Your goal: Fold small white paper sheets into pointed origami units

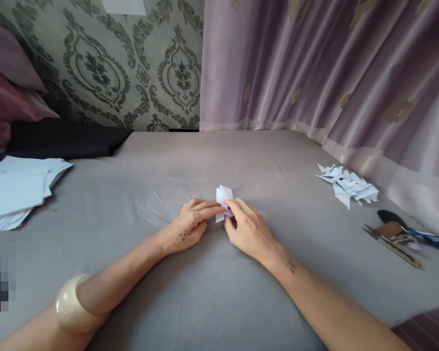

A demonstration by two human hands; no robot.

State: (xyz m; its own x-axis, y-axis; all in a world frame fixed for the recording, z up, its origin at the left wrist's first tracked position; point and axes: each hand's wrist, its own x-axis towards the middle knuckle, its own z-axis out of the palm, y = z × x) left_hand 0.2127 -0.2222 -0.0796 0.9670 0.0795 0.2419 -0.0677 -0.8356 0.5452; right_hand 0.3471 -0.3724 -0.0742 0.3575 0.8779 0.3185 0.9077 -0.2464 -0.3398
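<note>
A small white folded paper (224,194) lies on the grey sheet in front of me, with creases and a raised flap at its far end. My left hand (192,222) comes from the left, its forefingers reaching onto the paper and pressing it, the other fingers curled under. From the right, my right hand (250,226) pinches the paper's near right part between thumb and fingers. The fingertips of both hands meet over its middle and hide part of the folds.
A stack of white paper sheets (14,190) lies at left, by a black cloth (66,139). At right sit a pile of folded white paper pieces (349,184), blue-handled scissors (429,239) and a pointed tan tool (398,251). A purple curtain (278,63) hangs behind.
</note>
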